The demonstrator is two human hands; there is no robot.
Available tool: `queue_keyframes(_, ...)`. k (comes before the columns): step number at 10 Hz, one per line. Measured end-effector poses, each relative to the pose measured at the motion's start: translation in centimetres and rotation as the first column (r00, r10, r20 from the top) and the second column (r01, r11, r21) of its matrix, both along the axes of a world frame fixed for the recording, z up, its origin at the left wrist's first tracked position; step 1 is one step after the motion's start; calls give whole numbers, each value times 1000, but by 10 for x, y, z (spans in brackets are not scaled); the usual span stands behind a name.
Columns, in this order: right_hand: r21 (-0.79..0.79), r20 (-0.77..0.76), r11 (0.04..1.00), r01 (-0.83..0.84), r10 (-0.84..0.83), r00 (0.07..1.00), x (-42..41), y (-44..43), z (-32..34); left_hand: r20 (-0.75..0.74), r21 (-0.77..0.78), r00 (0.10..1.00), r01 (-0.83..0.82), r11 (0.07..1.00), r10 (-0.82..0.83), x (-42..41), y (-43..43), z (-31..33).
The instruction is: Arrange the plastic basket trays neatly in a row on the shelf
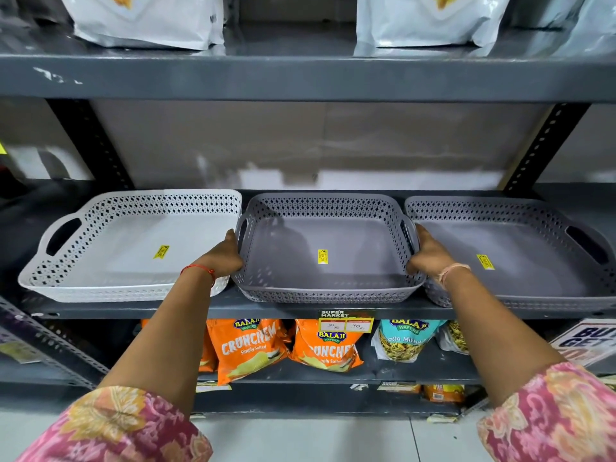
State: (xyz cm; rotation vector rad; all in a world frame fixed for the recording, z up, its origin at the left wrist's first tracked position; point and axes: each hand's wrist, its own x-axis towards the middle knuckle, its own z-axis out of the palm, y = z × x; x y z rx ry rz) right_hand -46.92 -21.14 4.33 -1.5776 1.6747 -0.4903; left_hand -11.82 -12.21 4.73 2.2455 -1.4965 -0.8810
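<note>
Three plastic basket trays stand side by side on the dark middle shelf (pixel 300 311). A white tray (pixel 110 248) is at the left, a grey tray (pixel 326 238) in the middle and a second grey tray (pixel 533 258) at the right, partly cut by the frame edge. Each carries a yellow sticker. My left hand (pixel 224 256) grips the middle tray's left handle side, squeezed between it and the white tray. My right hand (pixel 428 253) grips the same tray's right handle side, against the right tray.
White pouches (pixel 146 21) sit on the shelf above. Orange and teal snack packets (pixel 253 348) fill the shelf below, behind a price tag (pixel 346 323). Perforated black uprights (pixel 90 145) frame the bay. A bare wall is behind the trays.
</note>
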Motion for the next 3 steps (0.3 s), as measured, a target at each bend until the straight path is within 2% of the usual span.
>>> queue_keyframes(1,-10,-12,1000,-8,8,1000,2,5,-2,-38,17,999,-30,999,31,-2,1,0)
queue_keyframes(2,-205,-162,979,-11,-23,987,8,20,2,-15,-58,994,-104,993,104,-13,9,13)
queue_keyframes(3,-581,-380,792,-188,-59,923,20,48,-3,111,-424,984,-80,902,140,-45,26,17)
